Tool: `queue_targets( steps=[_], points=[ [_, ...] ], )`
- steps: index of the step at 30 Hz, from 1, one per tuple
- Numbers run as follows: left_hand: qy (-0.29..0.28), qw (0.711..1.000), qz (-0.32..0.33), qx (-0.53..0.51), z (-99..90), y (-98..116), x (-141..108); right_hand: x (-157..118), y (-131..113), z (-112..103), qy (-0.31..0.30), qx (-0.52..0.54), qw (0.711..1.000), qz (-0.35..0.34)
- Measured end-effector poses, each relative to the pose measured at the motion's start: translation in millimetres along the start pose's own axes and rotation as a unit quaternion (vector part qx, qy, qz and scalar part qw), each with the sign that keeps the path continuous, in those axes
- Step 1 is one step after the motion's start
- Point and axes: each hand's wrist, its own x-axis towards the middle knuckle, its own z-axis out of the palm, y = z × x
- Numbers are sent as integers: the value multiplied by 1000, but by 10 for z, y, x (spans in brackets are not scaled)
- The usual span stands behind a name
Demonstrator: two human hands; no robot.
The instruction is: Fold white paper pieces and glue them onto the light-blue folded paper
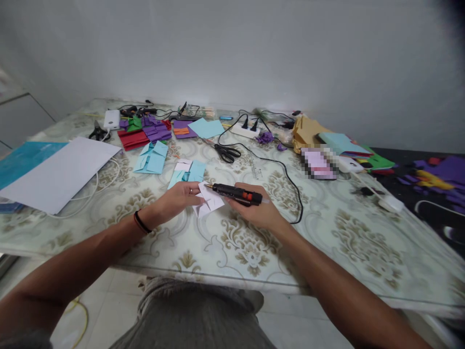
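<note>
Near the middle of the patterned table (250,242), my left hand (178,198) pinches a small folded white paper (210,206) between thumb and fingers. My right hand (256,206) is wrapped round a black glue gun (236,193) with orange parts. Its tip points left and lies over the upper part of the white paper; whether they touch is too small to tell. Just behind my left hand lies a folded light blue paper (196,170) with a white piece on it. Another folded light blue paper (150,157) is farther left.
Black scissors (227,153) and a white power strip (245,130) with a black cord lie behind my hands. White sheets (63,172) are at left. A phone (319,163), coloured papers (343,144) and white cables are at right. Purple scraps (445,182) lie far right.
</note>
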Motion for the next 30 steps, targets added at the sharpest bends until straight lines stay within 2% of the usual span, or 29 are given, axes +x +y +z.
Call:
queue_targets(
  steps=[4,10,15,21,26,30],
  points=[
    [7,1000,-7,5,1,0,9,15,-5,-12,-9,-4,1000,0],
    [35,999,5,16,-48,66,35,36,-65,-69,-18,-16,998,-63],
    [62,998,-12,-1,-62,123,49,43,-44,-123,8,-15,999,-40],
    [91,995,-29,-13,-84,115,53,147,244,-188,48,-61,997,26],
    [82,996,-41,-16,-81,114,59,241,526,-348,25,-209,977,28],
    [66,997,-33,-1,-45,95,37,256,687,-448,11,-238,970,50]
  ],
)
